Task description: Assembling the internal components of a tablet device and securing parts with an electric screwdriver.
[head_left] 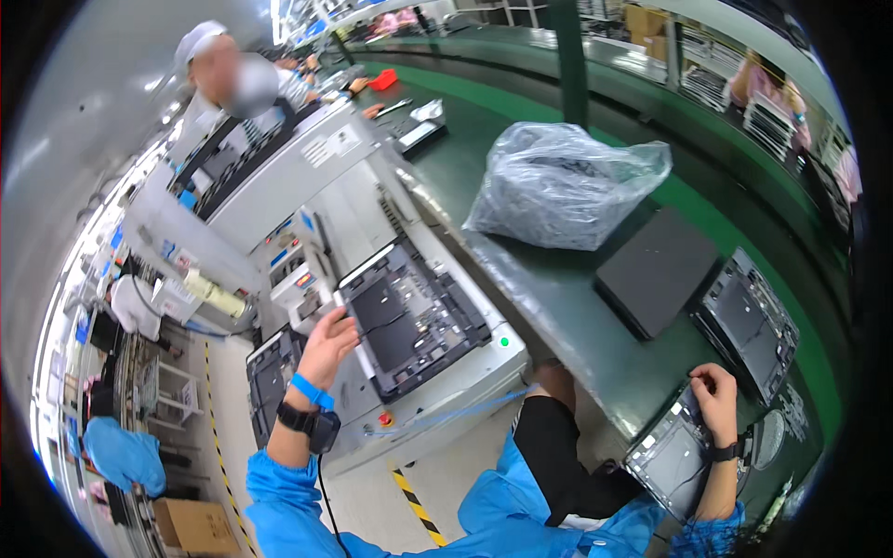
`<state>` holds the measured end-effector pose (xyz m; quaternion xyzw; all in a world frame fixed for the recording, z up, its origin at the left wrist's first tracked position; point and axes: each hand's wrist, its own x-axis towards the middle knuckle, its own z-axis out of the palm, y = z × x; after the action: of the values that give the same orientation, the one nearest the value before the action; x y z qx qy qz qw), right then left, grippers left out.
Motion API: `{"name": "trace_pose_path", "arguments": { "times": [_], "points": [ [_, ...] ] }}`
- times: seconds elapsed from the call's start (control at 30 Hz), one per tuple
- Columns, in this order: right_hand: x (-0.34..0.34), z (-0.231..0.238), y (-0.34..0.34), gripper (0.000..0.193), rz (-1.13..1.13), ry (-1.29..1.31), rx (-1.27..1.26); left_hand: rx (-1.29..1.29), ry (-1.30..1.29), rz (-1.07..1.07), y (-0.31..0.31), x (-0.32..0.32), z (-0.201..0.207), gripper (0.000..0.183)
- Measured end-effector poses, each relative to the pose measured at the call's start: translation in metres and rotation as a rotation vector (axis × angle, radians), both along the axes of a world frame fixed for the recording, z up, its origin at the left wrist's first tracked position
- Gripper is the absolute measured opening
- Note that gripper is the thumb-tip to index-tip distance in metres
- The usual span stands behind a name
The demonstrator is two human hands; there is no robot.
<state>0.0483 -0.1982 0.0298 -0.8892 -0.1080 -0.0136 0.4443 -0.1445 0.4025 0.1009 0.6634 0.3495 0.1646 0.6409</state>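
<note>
My left hand (330, 348) is open, its fingers stretched out beside the left edge of an open laptop base (409, 312) with a bare circuit board. That base sits in a black frame on the pale machine's bed. No object shows in this hand. At the right, my right hand (715, 402) has its fingers curled together over the upper edge of another laptop base (672, 462) near the bench's front edge. What the fingertips pinch, if anything, is hidden. A third laptop base (747, 321) lies just beyond that hand.
A dark flat block (659, 270) and a clear plastic bag (567, 186) lie on the green bench (549, 298). Another laptop base (272, 377) is left of the machine (465, 386), which has a red button (385, 419). A co-worker (214, 79) stands at the far left.
</note>
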Motion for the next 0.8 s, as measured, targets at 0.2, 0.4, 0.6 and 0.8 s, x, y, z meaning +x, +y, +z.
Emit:
{"name": "trace_pose_path", "arguments": {
  "times": [0.2, 0.4, 0.6, 0.8],
  "points": [
    [0.001, -0.007, -0.001, 0.010, 0.036, 0.074, 0.014, -0.305, 0.108, 0.067, 0.047, 0.008, -0.020, 0.060],
    [0.000, 0.000, 0.008, 0.010, 0.059, 0.095, 0.028, -0.384, 0.232, 0.246, 0.076, 0.034, -0.027, 0.029],
    [-0.001, 0.002, 0.009, 0.011, 0.087, 0.064, 0.010, -0.140, 0.323, 0.170, 0.107, 0.030, -0.078, 0.031],
    [-0.002, 0.006, 0.005, 0.011, 0.063, 0.031, -0.061, 0.022, 0.443, 0.257, 0.075, 0.047, -0.050, 0.013]
  ]
}}
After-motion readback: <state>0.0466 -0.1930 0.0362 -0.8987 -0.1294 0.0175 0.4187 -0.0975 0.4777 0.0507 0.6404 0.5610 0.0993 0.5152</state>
